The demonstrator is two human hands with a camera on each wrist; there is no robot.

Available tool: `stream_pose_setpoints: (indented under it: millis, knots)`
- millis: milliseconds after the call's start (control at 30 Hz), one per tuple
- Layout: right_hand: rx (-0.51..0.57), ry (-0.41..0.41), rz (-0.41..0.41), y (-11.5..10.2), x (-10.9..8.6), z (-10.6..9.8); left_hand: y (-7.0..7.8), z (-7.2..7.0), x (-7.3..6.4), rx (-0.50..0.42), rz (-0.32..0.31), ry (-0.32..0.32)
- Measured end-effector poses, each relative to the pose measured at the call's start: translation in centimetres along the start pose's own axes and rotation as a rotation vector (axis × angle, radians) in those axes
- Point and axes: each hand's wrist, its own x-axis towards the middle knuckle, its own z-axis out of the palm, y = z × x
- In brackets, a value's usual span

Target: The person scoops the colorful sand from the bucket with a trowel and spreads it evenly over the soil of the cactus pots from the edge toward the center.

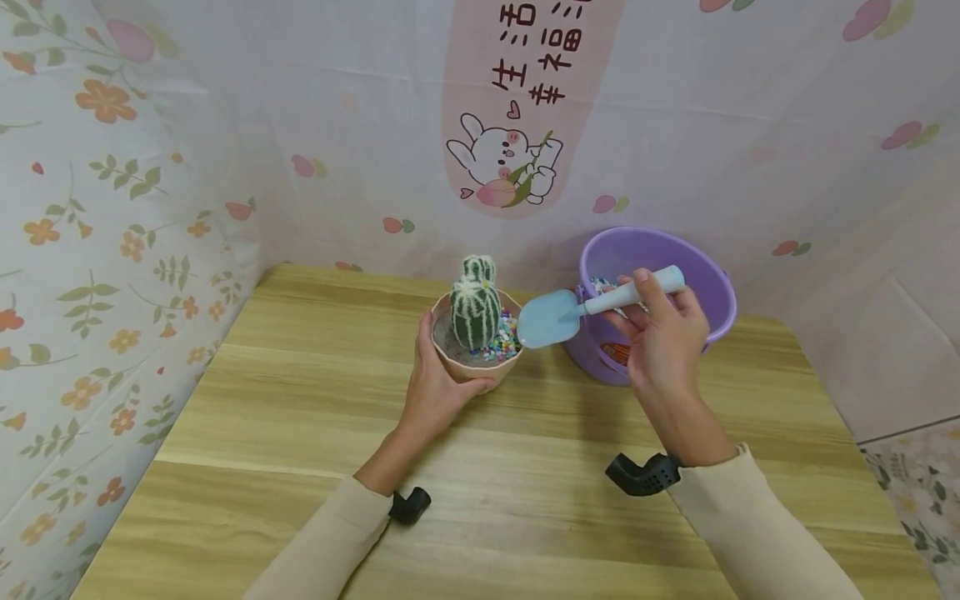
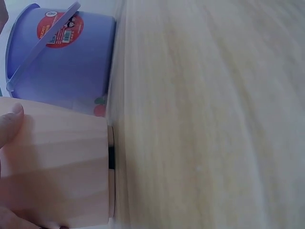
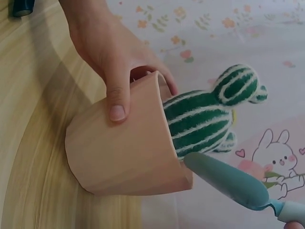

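L hand [image 1: 441, 385] has the pot [image 3: 126, 148] gripped, cactus [image 1: 475, 318] in it; R hand [image 1: 666, 337] holding trowel [image 1: 551, 320], blade by pot rim, btwn pot n R hand.

Bucket [image 1: 588, 354] partly hidden by right grip [image 1: 667, 333], pot [image 2: 57, 162] cropped in left wrist view, label [image 2: 74, 28] illegible
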Motion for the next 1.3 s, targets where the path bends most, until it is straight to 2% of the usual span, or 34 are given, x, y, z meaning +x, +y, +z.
stream_pose_setpoints:
  millis: [300, 767, 933, 1300]
  knots:
    - [-0.028, -0.097, -0.039, 0.4, -0.5, 0.6, 0.0, -0.1, 0.0, 0.011, -0.008, -0.002]
    - [0.018, -0.214, -0.044, 0.6, -0.7, 0.9, 0.1, 0.0, -0.1, 0.008, -0.007, -0.002]
    - [0.03, -0.201, -0.041, 0.5, -0.4, 1.1, 0.1, 0.0, -0.1, 0.008, -0.004, -0.003]
    - [0.024, -0.077, -0.106, -0.5, 1.5, 1.1, 0.1, 0.0, -0.1, 0.016, -0.013, -0.007]
